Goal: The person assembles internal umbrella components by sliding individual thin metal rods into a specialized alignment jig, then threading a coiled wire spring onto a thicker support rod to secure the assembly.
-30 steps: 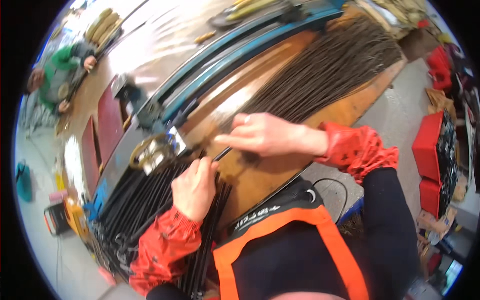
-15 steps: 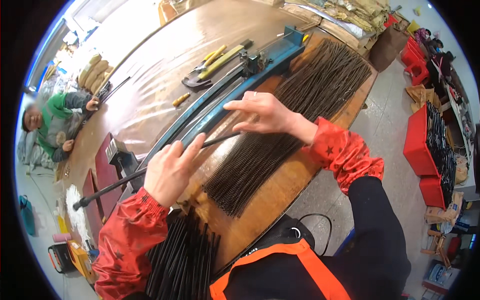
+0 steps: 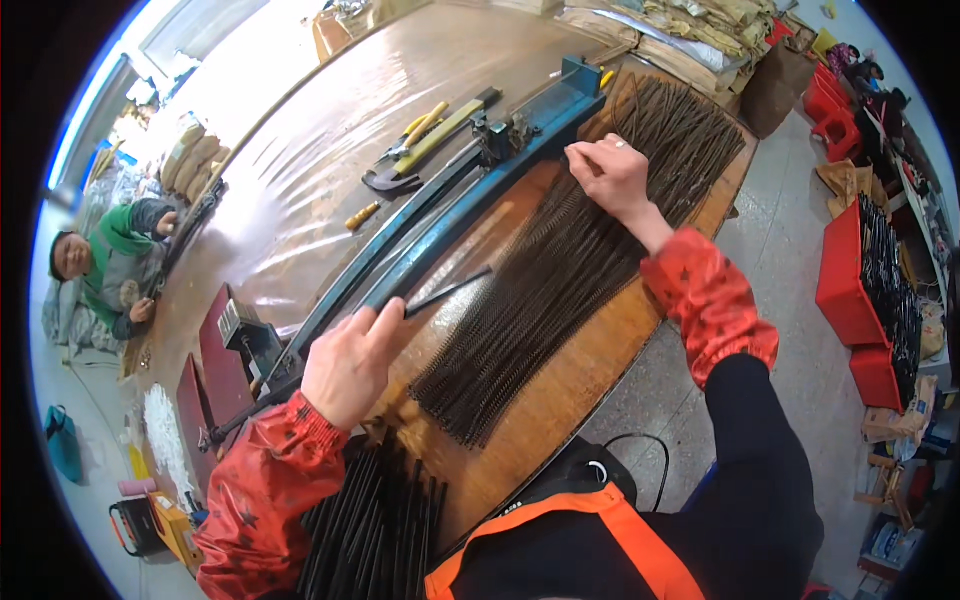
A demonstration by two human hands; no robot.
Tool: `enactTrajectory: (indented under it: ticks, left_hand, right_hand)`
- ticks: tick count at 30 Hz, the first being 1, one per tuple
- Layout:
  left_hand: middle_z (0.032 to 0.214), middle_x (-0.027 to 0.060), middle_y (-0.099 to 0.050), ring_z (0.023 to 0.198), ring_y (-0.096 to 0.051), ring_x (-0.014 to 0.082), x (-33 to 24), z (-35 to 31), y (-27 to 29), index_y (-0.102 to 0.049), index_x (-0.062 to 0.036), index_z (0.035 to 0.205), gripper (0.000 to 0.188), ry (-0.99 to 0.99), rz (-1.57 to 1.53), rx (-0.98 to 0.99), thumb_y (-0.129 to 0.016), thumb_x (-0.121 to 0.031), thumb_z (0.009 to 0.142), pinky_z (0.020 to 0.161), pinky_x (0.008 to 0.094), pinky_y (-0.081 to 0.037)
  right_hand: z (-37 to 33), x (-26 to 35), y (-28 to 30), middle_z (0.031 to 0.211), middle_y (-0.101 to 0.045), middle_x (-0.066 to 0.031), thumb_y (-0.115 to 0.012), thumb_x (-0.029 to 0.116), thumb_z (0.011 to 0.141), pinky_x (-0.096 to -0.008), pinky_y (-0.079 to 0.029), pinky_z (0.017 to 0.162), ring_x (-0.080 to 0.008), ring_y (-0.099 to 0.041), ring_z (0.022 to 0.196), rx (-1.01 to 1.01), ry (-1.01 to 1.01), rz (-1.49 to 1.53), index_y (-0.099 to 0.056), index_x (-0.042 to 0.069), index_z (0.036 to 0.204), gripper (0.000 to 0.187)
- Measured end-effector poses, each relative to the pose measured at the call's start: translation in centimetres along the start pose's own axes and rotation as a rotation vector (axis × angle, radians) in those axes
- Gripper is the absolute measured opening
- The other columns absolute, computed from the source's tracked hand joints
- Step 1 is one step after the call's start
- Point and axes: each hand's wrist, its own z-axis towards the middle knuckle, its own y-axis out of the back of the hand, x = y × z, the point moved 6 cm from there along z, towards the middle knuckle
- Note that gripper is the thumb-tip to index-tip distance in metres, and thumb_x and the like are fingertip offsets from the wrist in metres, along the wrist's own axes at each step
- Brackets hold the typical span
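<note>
My left hand (image 3: 350,365) is closed around a thin black tube (image 3: 455,290), whose end sticks out to the right past my thumb. It is near the blue metal rail (image 3: 425,245) that runs diagonally across the table. My right hand (image 3: 612,178) is closed in a pinch over the far part of a pile of long dark coil springs (image 3: 540,270). Anything between its fingertips is too small to make out. Below my left wrist lies a bundle of black tubes (image 3: 365,520).
A hammer (image 3: 395,182), yellow-handled pliers (image 3: 420,128) and a short wooden handle (image 3: 362,215) lie beyond the rail. Across the table, a person in green (image 3: 115,235) sits at the left. Red bins (image 3: 850,275) with black rods stand on the floor at right.
My right hand has left the tube's end, moved up and right over the springs, and its fingers have closed. My left hand keeps the tube, its right end now tilted further up.
</note>
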Motion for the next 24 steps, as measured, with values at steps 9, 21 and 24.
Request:
enactTrajectory:
  ticks: [9,21,24]
  left_hand:
    - [0.075,0.0093,-0.056,0.067,-0.063,0.0311,-1.3,0.6,-0.8,-0.06,-0.0129,0.12,0.029,-0.018,-0.015,0.027,-0.062,-0.013,0.092,0.057,0.0431,-0.051]
    - [0.074,0.0082,-0.056,0.065,-0.063,0.0305,-0.4,-2.0,0.5,-0.063,-0.013,0.118,0.027,0.16,0.104,-0.033,-0.066,-0.019,0.091,0.056,0.043,-0.052]
    - [0.076,0.0075,-0.057,0.07,-0.063,0.028,-1.7,-2.8,0.1,-0.064,-0.013,0.118,0.03,-0.005,0.038,0.022,-0.066,-0.016,0.088,0.061,0.041,-0.052]
  right_hand:
    - [-1.2,6.2,-3.1,0.072,-0.064,-0.0057,-0.076,0.017,0.081,-0.0362,-0.053,0.06,-0.0242,-0.064,0.066,0.352,0.294,0.359,-0.073,0.015,0.096,0.015]
    - [-1.0,14.0,-2.6,0.061,-0.059,-0.007,-0.078,0.03,0.082,-0.0379,-0.05,0.056,-0.0242,-0.065,0.057,0.411,-0.05,0.419,-0.069,0.016,0.112,0.034]
    - [-2.4,18.3,-2.0,0.067,-0.062,-0.0086,-0.079,0.041,0.081,-0.0372,-0.05,0.063,-0.0243,-0.066,0.063,0.701,0.157,0.587,-0.066,0.012,0.123,0.053]
